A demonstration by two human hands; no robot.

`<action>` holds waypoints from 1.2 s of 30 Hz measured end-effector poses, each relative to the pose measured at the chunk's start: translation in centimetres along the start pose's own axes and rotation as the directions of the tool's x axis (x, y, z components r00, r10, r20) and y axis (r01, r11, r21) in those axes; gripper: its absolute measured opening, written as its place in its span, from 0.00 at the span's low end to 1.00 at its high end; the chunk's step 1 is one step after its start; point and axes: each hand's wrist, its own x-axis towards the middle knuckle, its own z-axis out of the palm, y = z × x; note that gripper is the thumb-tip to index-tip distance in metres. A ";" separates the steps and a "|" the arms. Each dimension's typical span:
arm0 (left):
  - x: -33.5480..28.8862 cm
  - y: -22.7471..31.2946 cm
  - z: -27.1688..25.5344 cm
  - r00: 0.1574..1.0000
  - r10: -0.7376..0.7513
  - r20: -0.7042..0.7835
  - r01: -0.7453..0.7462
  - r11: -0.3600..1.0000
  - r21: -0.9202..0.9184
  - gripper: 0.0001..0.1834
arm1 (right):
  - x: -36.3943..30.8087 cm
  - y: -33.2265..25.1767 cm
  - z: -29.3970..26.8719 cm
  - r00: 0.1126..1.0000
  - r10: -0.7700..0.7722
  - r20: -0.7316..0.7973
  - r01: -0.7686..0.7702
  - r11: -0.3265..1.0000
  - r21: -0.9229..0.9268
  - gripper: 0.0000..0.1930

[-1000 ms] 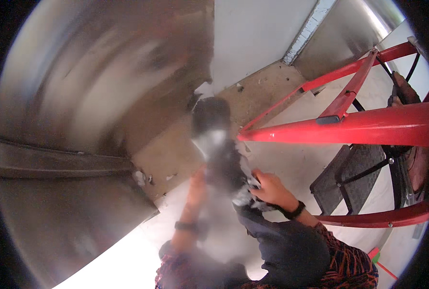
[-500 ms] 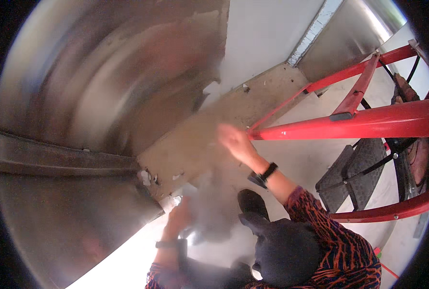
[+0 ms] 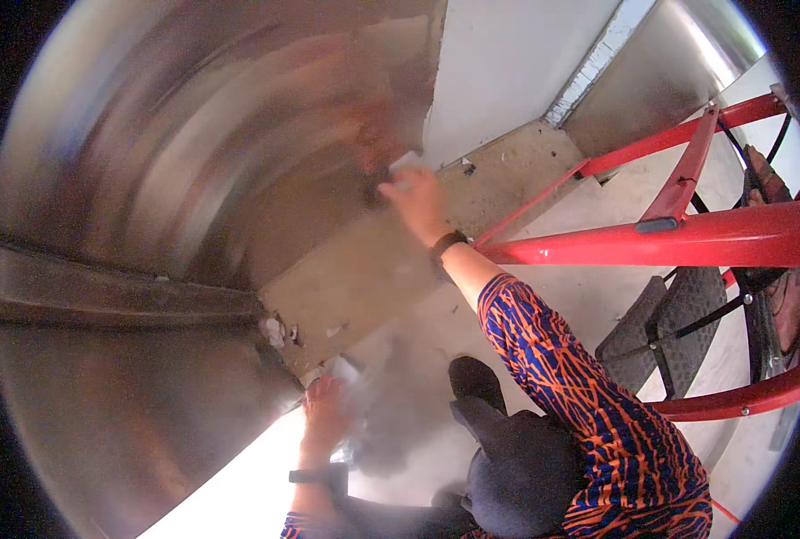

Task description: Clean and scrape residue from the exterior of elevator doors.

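My right hand (image 3: 420, 205), with a dark band at its wrist, reaches to the foot of the metal wall. Its bent fingers meet at a white scrap (image 3: 407, 161), which looks pinched, though blur softens the fingertips. Lower down, my left hand (image 3: 326, 411) is closed near the corner of the floor ledge, also banded at the wrist. From its fingers sticks out a crumpled white piece (image 3: 341, 367), perhaps thin plastic or paper. A hazy grey shape (image 3: 391, 404) lies beside that hand, too smeared to name.
A scratched metal wall (image 3: 193, 162) rises at the left, above a dusty tan ledge (image 3: 346, 287). White scraps (image 3: 276, 331) lie at the ledge's near corner. On the right stands a red tubular frame (image 3: 615, 239) with black straps and dark treaded plates (image 3: 692, 305). My dark shoe (image 3: 476, 382) is below.
My right hand has moved up and forward from above the ledge to the white scrap by the wall. The left hand stays near the ledge corner. The view has shifted slightly.
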 end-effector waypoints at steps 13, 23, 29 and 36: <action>4.3 2.6 -1.2 0.993 0.093 -0.071 -0.108 0.963 -0.246 0.17 | -1.6 7.3 1.7 0.965 0.084 0.248 -0.137 0.969 0.205 0.16; 6.3 3.1 -0.9 0.999 0.004 -0.032 -0.015 0.936 -0.352 0.14 | -7.5 2.9 -0.8 0.832 0.377 0.406 -0.549 0.664 0.507 0.15; 7.7 4.9 -1.7 0.999 -0.048 0.006 0.045 0.881 -0.471 0.14 | -4.7 4.4 -1.5 0.933 0.350 0.088 -0.355 0.849 0.390 0.17; 7.0 4.3 -0.7 0.999 -0.003 -0.038 -0.016 0.868 -0.496 0.13 | 1.0 0.4 -0.2 0.863 0.489 0.126 -0.448 0.625 0.640 0.13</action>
